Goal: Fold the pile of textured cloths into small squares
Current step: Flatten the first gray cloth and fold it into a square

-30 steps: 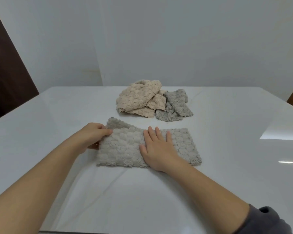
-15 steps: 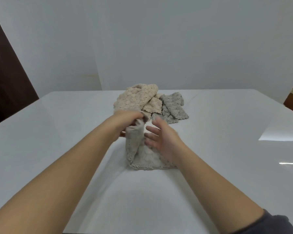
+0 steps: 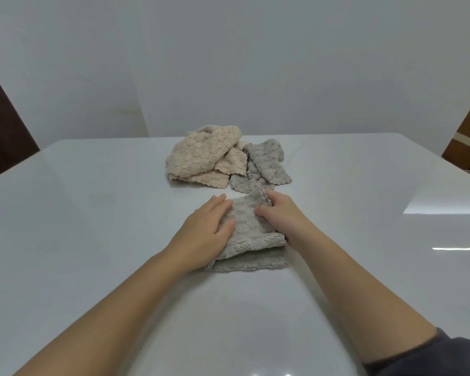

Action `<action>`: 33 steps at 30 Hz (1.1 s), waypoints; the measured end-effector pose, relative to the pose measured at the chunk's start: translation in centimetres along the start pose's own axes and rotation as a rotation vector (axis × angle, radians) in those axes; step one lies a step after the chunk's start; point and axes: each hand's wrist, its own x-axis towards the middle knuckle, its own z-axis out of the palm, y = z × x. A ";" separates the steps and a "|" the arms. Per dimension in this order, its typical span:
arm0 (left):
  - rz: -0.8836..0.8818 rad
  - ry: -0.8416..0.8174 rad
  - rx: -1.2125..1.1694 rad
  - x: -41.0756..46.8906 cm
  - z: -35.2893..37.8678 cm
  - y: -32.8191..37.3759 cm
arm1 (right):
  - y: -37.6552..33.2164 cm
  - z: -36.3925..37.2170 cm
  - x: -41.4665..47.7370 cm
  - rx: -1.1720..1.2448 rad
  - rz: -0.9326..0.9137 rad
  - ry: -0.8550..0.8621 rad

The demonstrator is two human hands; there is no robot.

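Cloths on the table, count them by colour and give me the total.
Light grey folded cloth, under the left hand and right hand: 1
Beige cloths, piled: at least 2
Darker grey cloths, piled: at least 1
Total: at least 4; overlaps hide the exact count.

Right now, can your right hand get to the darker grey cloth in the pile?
Probably yes. The right hand lies on the folded cloth, and the darker grey cloth sits just beyond its fingertips, with nothing between them.
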 end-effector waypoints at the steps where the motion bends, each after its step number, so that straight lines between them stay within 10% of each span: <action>1: 0.002 -0.054 0.050 0.0 0.3 -0.1 | 0.3 0.0 0.1 -0.036 -0.034 0.021; 11: 0.026 -0.173 0.302 0.1 1.1 -0.2 | 1.1 -0.6 0.1 -0.779 -0.244 0.109; 17: -0.126 0.010 -0.108 2.8 -1.1 -1.6 | -1.2 -1.3 -0.6 -0.808 -0.323 0.188; 24: -0.222 0.043 -0.265 1.9 -2.1 -3.3 | 1.1 1.6 -1.5 -1.203 -0.239 -0.280; 33: -0.400 -0.199 -0.639 -2.5 -3.6 -2.0 | 0.6 1.9 -1.1 -1.058 -0.240 -0.191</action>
